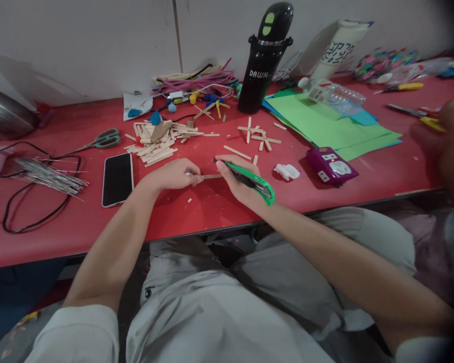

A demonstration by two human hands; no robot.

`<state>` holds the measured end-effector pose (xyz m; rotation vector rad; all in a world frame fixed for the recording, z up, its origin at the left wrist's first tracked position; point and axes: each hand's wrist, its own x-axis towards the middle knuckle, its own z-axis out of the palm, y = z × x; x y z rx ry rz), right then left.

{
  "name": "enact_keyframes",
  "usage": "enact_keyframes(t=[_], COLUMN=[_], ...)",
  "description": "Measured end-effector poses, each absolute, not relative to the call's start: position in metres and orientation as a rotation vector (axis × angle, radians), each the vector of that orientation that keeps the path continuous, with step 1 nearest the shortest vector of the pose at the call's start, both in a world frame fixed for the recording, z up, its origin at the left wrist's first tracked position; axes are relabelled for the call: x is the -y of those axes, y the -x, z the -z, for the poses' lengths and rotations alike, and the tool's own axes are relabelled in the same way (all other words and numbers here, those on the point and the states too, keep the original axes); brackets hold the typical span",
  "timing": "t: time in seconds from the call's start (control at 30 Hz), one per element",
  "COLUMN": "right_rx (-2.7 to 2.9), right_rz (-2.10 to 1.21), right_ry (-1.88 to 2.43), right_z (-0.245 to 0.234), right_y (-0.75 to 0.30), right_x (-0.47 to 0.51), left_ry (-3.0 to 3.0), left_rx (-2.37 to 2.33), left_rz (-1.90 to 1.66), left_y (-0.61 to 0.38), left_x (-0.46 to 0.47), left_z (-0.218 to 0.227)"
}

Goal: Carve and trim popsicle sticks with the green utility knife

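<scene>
craft stick (212,176) lies flat on the red table (212,214), close to its near edge, between the two hands; left hand (176,174) pinches the stick's left end with its fingertips and presses it down against the table; right hand (236,179) is wrapped round a green utility knife (255,182), forefinger laid along the top, the knife's tip meeting the stick's right end; the blade itself is too small to make out; a few small wood chips lie on the table just below the stick; a white crumpled scrap (287,171) sits just right of the knife, and a purple box (331,165) beyond that; a dark phone (117,179) lies face up left of the left wrist; behind the hands are a heap of sticks (157,143) and some loose crossed sticks (257,133); scissors (102,140) lie beside the heap; green paper sheets (325,126) spread at the right, with a black bottle (265,55) upright behind them; a bundle of silver wires (49,176) rests far left.
</scene>
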<state>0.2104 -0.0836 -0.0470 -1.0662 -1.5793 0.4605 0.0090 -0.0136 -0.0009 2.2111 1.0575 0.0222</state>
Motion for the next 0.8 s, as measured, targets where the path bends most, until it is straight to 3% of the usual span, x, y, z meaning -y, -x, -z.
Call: enact_keyframes(t=[0.2,0.47,0.8], right_rx=[1.519,1.610,1.705], right_rz=[-0.547,-0.673,-0.695], right_ry=[1.138,1.255,1.165], right_z=[0.044,0.030,0.032], right_y=[-0.209,-0.208,-0.208], right_x=[0.081,0.091,0.094], left_ry=[-2.184,-2.005,-1.738], left_rx=[-1.045,-1.212,-1.245], left_rz=[-0.061,-0.439,-0.671], left_y=[-0.007,-0.011,-0.015], left_x=[0.013,0.014,0.006], left_z=[-0.006,-0.006,0.012])
